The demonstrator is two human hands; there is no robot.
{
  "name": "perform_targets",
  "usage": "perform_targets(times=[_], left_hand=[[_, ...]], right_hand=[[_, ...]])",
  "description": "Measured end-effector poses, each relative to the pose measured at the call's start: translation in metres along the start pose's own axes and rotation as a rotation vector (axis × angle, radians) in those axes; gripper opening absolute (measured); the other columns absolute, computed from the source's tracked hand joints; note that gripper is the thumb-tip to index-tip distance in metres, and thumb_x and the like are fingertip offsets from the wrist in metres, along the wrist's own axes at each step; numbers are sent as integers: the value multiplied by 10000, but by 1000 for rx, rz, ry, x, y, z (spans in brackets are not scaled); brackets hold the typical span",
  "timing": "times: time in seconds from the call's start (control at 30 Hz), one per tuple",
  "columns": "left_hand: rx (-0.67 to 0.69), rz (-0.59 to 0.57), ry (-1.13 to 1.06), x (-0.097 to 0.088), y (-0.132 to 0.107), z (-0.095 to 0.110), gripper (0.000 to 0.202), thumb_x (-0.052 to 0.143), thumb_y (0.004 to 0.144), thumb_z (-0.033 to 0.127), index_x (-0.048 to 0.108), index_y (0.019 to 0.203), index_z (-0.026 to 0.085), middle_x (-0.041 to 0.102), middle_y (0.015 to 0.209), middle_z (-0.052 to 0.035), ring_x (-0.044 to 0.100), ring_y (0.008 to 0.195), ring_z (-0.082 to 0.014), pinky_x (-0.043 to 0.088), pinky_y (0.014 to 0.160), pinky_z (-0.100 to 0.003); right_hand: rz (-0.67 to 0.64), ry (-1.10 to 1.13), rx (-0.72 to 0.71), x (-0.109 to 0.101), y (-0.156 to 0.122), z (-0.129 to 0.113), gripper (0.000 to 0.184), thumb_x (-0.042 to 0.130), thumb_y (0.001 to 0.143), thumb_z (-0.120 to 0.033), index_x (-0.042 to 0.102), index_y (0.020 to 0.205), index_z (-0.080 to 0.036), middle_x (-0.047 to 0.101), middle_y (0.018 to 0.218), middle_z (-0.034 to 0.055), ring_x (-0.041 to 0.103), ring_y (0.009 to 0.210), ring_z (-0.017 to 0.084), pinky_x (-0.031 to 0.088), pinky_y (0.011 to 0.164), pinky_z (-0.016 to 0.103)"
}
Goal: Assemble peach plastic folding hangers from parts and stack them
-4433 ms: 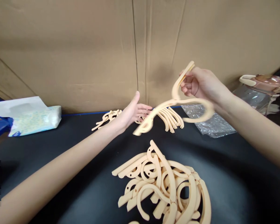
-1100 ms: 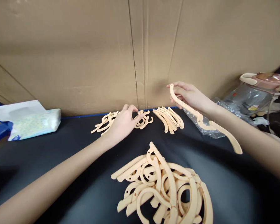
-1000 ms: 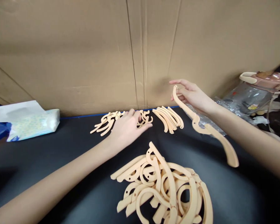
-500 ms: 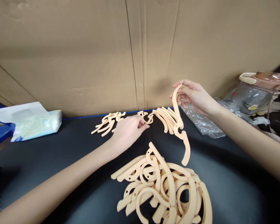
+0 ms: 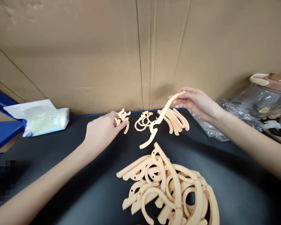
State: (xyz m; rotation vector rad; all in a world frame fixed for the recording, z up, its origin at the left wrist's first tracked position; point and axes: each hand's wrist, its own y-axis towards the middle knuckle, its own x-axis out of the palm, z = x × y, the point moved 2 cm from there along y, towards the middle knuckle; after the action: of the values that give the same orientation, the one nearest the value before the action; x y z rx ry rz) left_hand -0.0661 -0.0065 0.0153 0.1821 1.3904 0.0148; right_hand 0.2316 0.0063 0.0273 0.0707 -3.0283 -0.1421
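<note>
My right hand (image 5: 189, 100) pinches the tip of a beige plastic folding-hanger section (image 5: 167, 107), a long curved arm joined to a shorter one. It hangs slanting down to the left over the black table. My left hand (image 5: 101, 131) is at the far left pile of short hanger pieces (image 5: 123, 116), thumb and fingers closed about a piece there; the fingertips are partly hidden. Between the hands lie several hanger hooks (image 5: 142, 121). Under and behind the held section are several long hanger arms (image 5: 178, 120). Closest to me is a heap of joined beige hangers (image 5: 170, 187).
A cardboard wall (image 5: 96, 62) rises behind the table (image 5: 103, 181). On the left is a soft tissue pack (image 5: 46, 120) beside a blue frame (image 5: 4, 128). Crinkled clear plastic (image 5: 208, 125) and a transparent bottle (image 5: 259, 97) with a pink lid are on the right.
My left hand has moved left from the hooks to the short-piece pile. The hanger section in my right hand has swung, its lower end now pointing left. The view has shifted slightly.
</note>
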Motion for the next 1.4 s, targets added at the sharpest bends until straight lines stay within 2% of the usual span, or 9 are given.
perform_targets(times=[0.07, 0.27, 0.4, 0.5, 0.7, 0.87, 1.03, 1.13, 1.4], left_hand=[[70, 0, -241, -4, 3, 11, 498, 398, 876, 627, 657, 964, 210, 710, 937, -83, 629, 880, -286, 384, 676, -334], [138, -584, -1126, 6, 1, 55, 393, 544, 852, 524, 701, 925, 171, 664, 855, -50, 596, 825, -171, 451, 706, -272], [97, -494, -1147, 7, -2, 73, 259, 557, 871, 381, 645, 780, 155, 538, 696, 9, 507, 650, -104, 431, 588, -211], [116, -427, -1096, 6, -2, 84, 272, 471, 922, 338, 576, 743, 163, 488, 627, 25, 472, 544, -92, 395, 482, -192], [150, -358, -1125, 4, 8, 95, 326, 383, 972, 327, 472, 697, 176, 428, 545, 44, 382, 416, -66, 296, 391, -185], [236, -280, -1027, 9, 13, 95, 315, 353, 978, 347, 442, 719, 191, 428, 552, 45, 401, 443, -86, 329, 453, -219], [362, -198, -646, 12, 2, 82, 292, 345, 965, 387, 382, 727, 223, 448, 591, 34, 465, 553, -140, 349, 541, -257], [390, -208, -569, 6, 8, 54, 360, 380, 933, 471, 433, 687, 214, 482, 621, 28, 473, 587, -142, 338, 561, -259], [13, -74, -234, 11, 52, -24, 373, 544, 813, 556, 653, 901, 210, 713, 911, -62, 639, 807, -242, 384, 617, -282]], right_hand=[[-17, 10, -33, 6, -5, -1, 46, 561, 854, -134, 567, 852, -179, 732, 936, 70, 692, 802, 120, 566, 765, 249], [103, -280, -296, 10, -15, -11, 107, 626, 805, -195, 525, 838, -214, 723, 947, 38, 675, 875, 170, 509, 886, 375], [183, -1202, -535, 16, -26, -21, 71, 627, 829, -262, 584, 810, -209, 693, 859, 71, 604, 955, 274, 391, 927, 466], [23, -1641, -642, 31, -36, -17, 159, 484, 944, -272, 615, 912, -188, 697, 894, 89, 592, 902, 263, 377, 850, 403], [-47, -1810, -703, 56, -41, -5, 251, 347, 988, -165, 595, 957, -148, 679, 849, 101, 605, 799, 211, 298, 563, 303], [-139, -1762, -522, 59, -23, -1, 216, 399, 916, -95, 579, 1033, -113, 694, 826, 115, 629, 718, 223, 265, 518, 295], [-117, -1300, -266, 24, 13, -6, 258, 353, 936, -143, 606, 886, -141, 715, 808, 81, 645, 679, 161, 401, 606, 246], [-61, -1405, -128, -1, 24, 0, 339, 295, 974, -212, 614, 871, -163, 708, 740, 52, 635, 635, 154, 407, 597, 246], [28, -1613, -94, 4, 9, 43, 320, 382, 956, -332, 657, 951, -169, 729, 910, 123, 676, 830, 268, 368, 598, 295]])
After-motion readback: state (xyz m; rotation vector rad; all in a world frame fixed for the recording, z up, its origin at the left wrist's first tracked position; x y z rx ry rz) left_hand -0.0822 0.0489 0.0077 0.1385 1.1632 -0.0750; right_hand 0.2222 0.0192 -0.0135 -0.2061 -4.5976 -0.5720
